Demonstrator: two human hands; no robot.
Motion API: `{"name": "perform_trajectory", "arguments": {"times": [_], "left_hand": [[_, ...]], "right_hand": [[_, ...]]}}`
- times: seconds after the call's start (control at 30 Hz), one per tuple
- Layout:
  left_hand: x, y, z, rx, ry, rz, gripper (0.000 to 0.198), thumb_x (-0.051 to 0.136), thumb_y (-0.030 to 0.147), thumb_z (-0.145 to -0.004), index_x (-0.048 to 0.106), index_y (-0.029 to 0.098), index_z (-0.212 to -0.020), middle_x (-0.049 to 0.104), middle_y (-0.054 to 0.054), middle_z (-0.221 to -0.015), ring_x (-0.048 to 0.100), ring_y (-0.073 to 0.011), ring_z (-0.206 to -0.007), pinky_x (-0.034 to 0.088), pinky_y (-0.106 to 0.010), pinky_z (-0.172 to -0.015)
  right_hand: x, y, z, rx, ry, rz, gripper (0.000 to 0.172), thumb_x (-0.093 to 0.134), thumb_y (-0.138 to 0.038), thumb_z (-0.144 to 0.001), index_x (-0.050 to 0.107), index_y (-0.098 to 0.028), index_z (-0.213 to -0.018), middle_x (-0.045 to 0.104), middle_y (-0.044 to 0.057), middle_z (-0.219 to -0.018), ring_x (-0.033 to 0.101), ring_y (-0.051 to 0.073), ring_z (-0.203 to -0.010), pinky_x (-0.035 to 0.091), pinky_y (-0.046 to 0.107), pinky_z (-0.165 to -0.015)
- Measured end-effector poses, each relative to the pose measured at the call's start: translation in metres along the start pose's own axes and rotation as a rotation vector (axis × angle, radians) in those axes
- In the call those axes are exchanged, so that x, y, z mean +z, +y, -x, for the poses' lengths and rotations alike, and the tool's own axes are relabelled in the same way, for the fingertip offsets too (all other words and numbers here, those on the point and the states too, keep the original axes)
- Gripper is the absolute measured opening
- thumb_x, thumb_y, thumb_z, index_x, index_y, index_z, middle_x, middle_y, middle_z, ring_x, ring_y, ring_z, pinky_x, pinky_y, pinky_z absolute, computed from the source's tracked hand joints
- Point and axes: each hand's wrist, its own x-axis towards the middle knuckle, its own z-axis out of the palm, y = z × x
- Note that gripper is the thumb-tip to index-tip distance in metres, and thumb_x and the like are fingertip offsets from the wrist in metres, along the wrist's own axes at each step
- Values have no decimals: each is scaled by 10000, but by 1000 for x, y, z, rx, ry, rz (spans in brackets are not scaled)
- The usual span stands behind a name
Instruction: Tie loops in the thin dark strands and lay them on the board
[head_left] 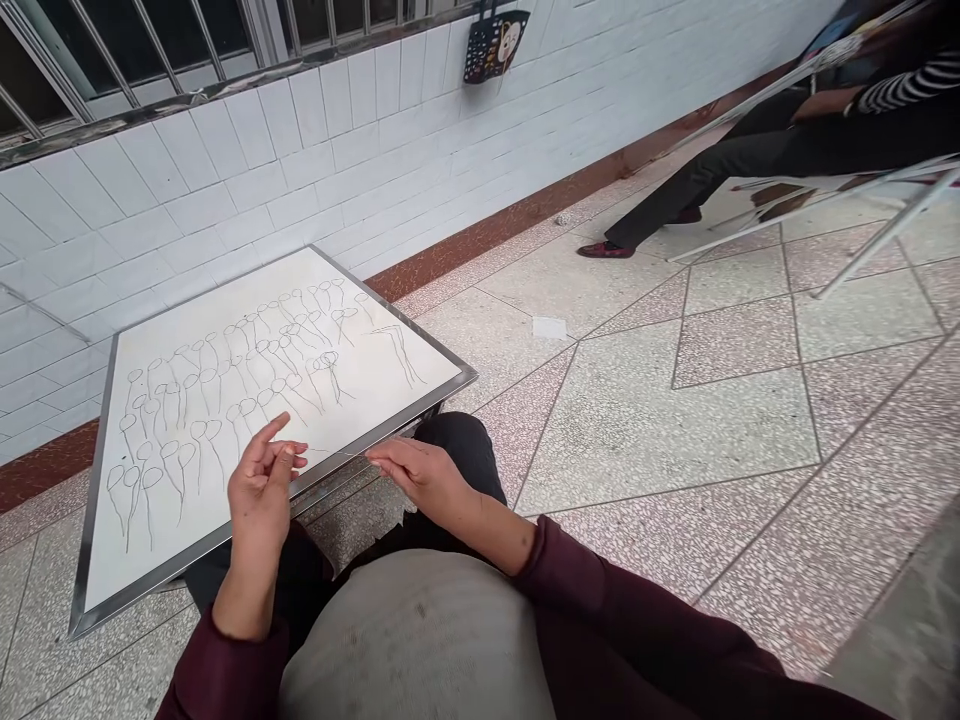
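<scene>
A white board with a metal rim (pixel 90 560) rests low in front of me, tilted toward the wall. Several thin wire loops with long stems (pixel 247 370) lie in rows across it. My left hand (pixel 262 485) is raised over the board's near edge, forefinger out, thumb and other fingers pinched together on something too thin to make out. My right hand (pixel 420 470) lies at the same edge above my dark trouser knee, fingers held close together and pointing toward the left hand. What it holds, if anything, is hidden.
A white tiled wall (pixel 315 150) with barred windows runs behind the board, and a black pouch (pixel 491 45) hangs on it. Another person's legs in dark trousers (pixel 720 175) stretch from a folding chair (pixel 892 190) at upper right. A paper scrap (pixel 549 327) lies on the terrazzo floor.
</scene>
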Motion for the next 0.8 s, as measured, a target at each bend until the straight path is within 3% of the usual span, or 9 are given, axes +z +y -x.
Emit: {"name": "perform_trajectory", "arguments": {"times": [0.27,0.4,0.6,0.7,0.8], "left_hand": [[-17,-2,-6,-22,4,-60,492,621,423,-818,587,225,-1268,712,-36,-858,628,-154,-746,498,-288,-705],[-12,-1,-6,-42,-35,-63,503,623,430,-813,590,213,-1266,703,-35,-838,617,-155,-739,503,-299,-719],[3,1,-5,-62,-144,-80,500,623,430,-809,596,203,-1254,697,-34,-826,601,-145,-684,513,-316,-732],[3,4,-8,-65,-212,-109,536,619,444,-817,559,209,-1295,709,-47,-860,618,-158,-699,517,-324,-720],[-5,6,-16,-36,-241,-53,588,587,477,-844,482,226,-1366,714,-77,-988,651,-186,-811,518,-339,-749]], "right_hand": [[-30,37,15,199,12,158,188,501,-226,-948,688,-205,-955,724,64,-900,687,212,-832,564,340,-741],[-42,21,-4,174,87,124,199,517,-272,-957,695,-216,-1026,728,65,-941,683,198,-864,557,325,-776],[-7,-12,-32,22,-173,-47,194,589,-301,-930,684,-201,-1066,735,55,-952,679,184,-874,529,284,-766],[9,-10,-32,108,-207,-138,137,573,-238,-928,693,-199,-981,729,37,-887,666,163,-807,500,260,-728],[11,-4,-28,341,-182,-306,139,572,-266,-907,690,-195,-888,703,11,-763,597,116,-612,454,218,-580]]}}
